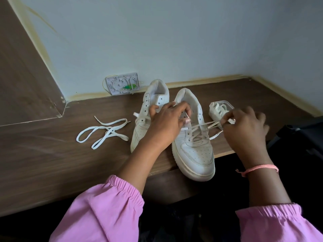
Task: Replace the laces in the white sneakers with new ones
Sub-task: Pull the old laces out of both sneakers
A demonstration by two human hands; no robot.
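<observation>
Two white low-top leather sneakers sit side by side on the brown wood-grain surface, heels toward the wall, the nearer one's toe hanging just over the front edge. The left hand rests over the tongue and throat of the right-hand sneaker, its fingers curled down onto the upper eyelets, steadying the shoe; exactly what they pinch is hidden. The right hand is clenched on the flat white lace of that sneaker, pinching its end and holding it taut out to the right, away from the eyelets.

As for progress, it looks like early-to-middle going. The left-hand sneaker shows bare eyelets, only a short strip crossing its lower part, and a loose white lace lies looped on the surface just beside it, likely the one pulled from it. The right-hand sneaker is laced only across its lower rows. Whether that lace is an old one being pulled out or a new one being threaded in cannot be told. A small clear plastic box holding a coiled white lace waits behind the right hand, seemingly the fresh supply, so at least one shoe awaits new laces.

No brand mark, label or readable writing shows on either shoe or the box.
</observation>
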